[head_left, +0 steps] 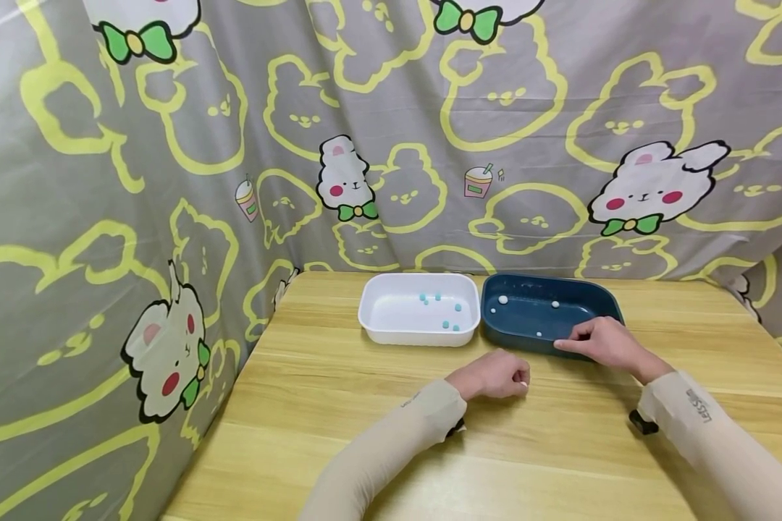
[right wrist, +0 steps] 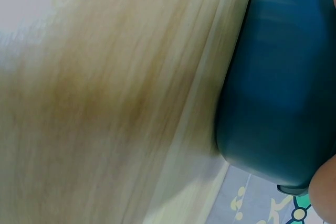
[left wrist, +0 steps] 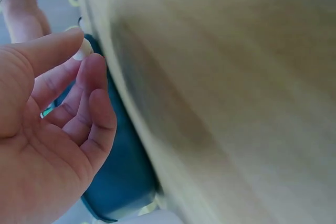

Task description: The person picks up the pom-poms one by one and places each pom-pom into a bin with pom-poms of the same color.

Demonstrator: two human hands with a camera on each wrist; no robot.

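Observation:
My left hand (head_left: 495,373) is over the table in front of the two basins. It pinches a small white ball (left wrist: 84,50) between thumb and index finger, the other fingers bent loosely. My right hand (head_left: 604,343) grips the near rim of the dark blue basin (head_left: 521,347), thumb on the near side; in the right wrist view only bits of its fingers show at the edge. Inside that basin lie several small white balls (head_left: 503,299) of differing size. Beside it on the left is a white basin (head_left: 404,338) with several small light-blue pieces (head_left: 457,307) in it.
Both basins stand side by side near the back edge of the wooden table (head_left: 339,405). A grey curtain (head_left: 391,108) with yellow cartoon outlines hangs behind the table and along its left side.

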